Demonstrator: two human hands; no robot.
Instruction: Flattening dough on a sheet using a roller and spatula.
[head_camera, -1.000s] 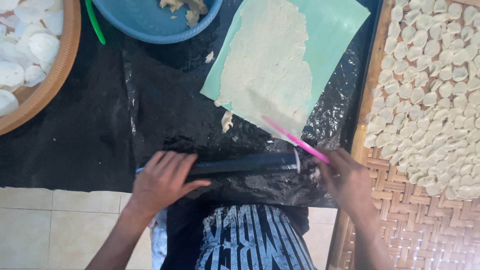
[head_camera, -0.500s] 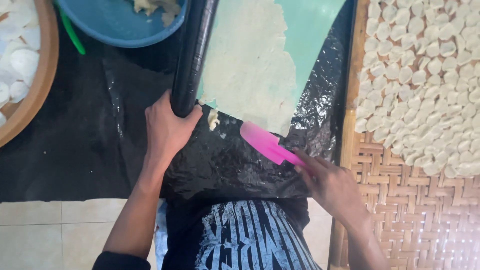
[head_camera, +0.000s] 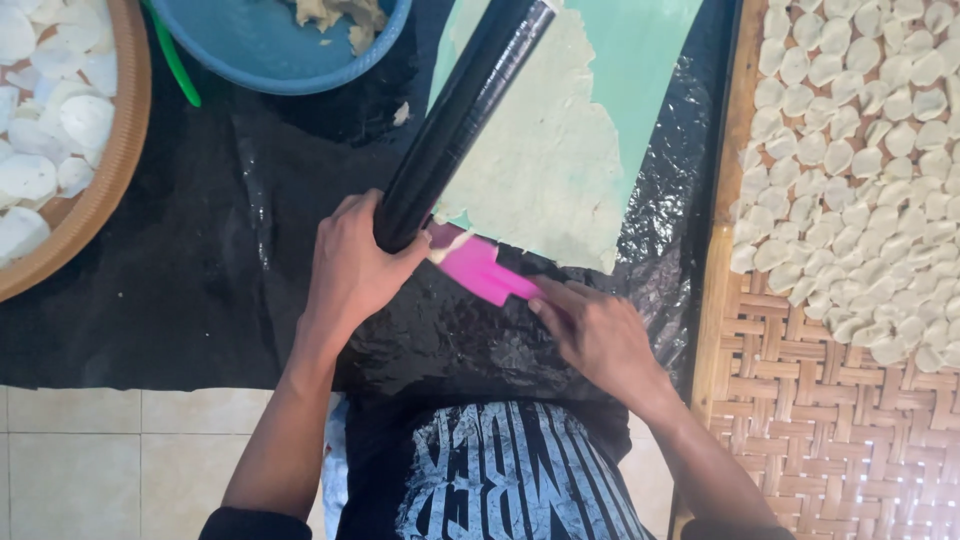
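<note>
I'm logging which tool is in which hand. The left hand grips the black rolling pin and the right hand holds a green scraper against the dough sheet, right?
Not quite: the scraper is pink, not green, as the head view shows. The rest stands: the left hand grips the black rolling pin, and the right hand holds the scraper at the near edge of the dough sheet.

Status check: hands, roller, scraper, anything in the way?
Left hand grips black plastic-wrapped rolling pin, tilted over flat pale dough sheet. Right hand holds pink flat scraper at the pin's lower end. Nothing blocking.
</note>
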